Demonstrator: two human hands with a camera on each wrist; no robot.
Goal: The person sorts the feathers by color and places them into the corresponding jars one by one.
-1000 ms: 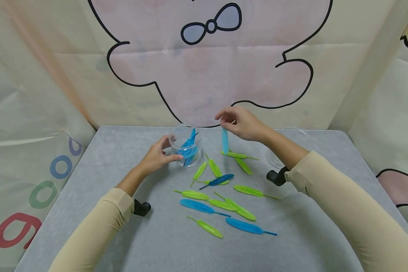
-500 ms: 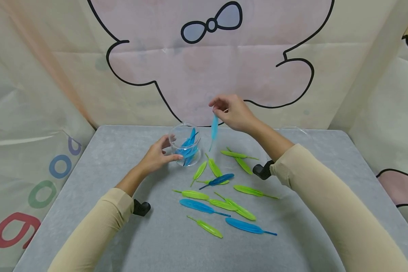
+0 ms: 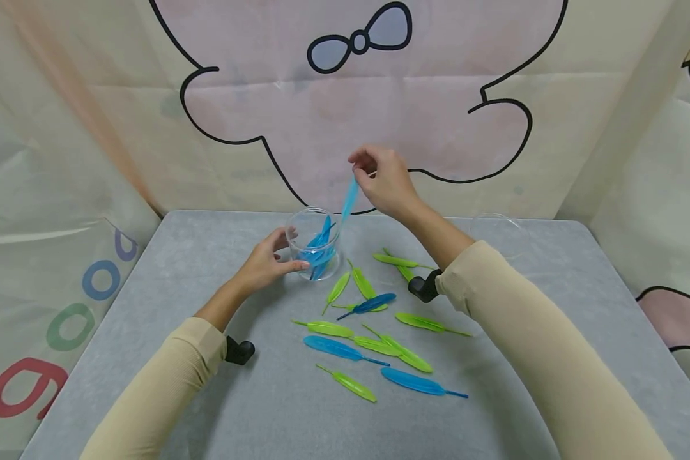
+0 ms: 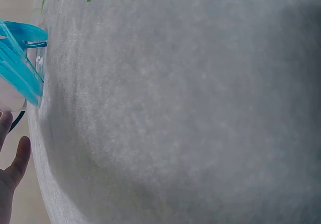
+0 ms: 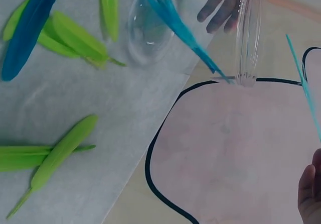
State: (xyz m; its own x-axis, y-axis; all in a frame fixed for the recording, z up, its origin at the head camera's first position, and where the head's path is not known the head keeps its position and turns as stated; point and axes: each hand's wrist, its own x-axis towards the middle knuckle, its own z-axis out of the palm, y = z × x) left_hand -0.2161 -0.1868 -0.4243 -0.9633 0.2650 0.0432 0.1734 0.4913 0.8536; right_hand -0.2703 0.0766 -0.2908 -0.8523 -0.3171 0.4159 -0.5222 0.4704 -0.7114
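My left hand holds a clear plastic jar from its left side, thumb in front and fingers around the back. Inside the jar stand several blue feathers, also seen at the left edge of the left wrist view. Above and right of the jar, my right hand pinches a light blue feather by its upper end. That feather hangs tilted, its lower tip near the jar's rim. In the right wrist view, the held feather is apart from the jar.
Several green feathers lie scattered over the grey table. Among them are a dark blue feather and two blue feathers, one nearer the left and one nearer the front. A second clear container stands behind the right forearm.
My right hand has moved left and upward with the light blue feather, from above the green feathers to beside the jar. My left hand and the jar stay in place.
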